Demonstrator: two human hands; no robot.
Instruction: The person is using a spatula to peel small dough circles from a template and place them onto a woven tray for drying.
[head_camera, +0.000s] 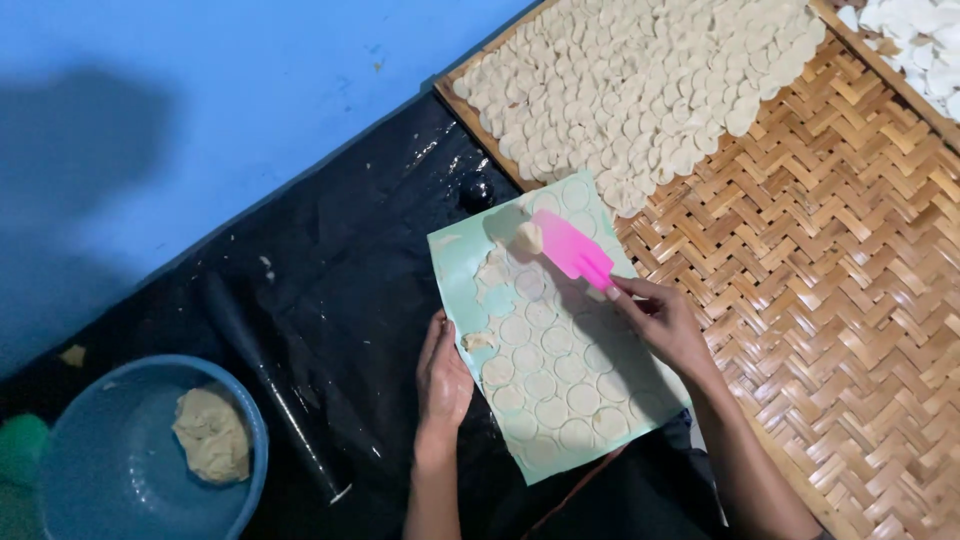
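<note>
At the far left, well away from either hand, a blue bowl (150, 450) holds a lump of beige dough (212, 435). Between the bowl and the left fingers a dark rolling pin (270, 385) lies on black plastic sheeting (350, 250).

The left hand (443, 378) lies flat, fingers straight and close together, fingertips pressing on the left edge of a pale green cutting mat (455, 270); it grips nothing. The mat carries rows of round dough discs (550, 375), which fill the space between the two hands, with torn dough scraps (492, 270) just above the left fingertips.

The right hand (665, 325) has its fingers curled, thumb and fingertips pinched on the lower end of a pink scraper (572, 250). The blade slants up and left from those fingertips, and a small dough piece (529, 238) sits at its far tip.

Beyond and to the right of the right fingers lies a woven bamboo tray (850, 250), its upper part covered with overlapping dough rounds (640, 90).
</note>
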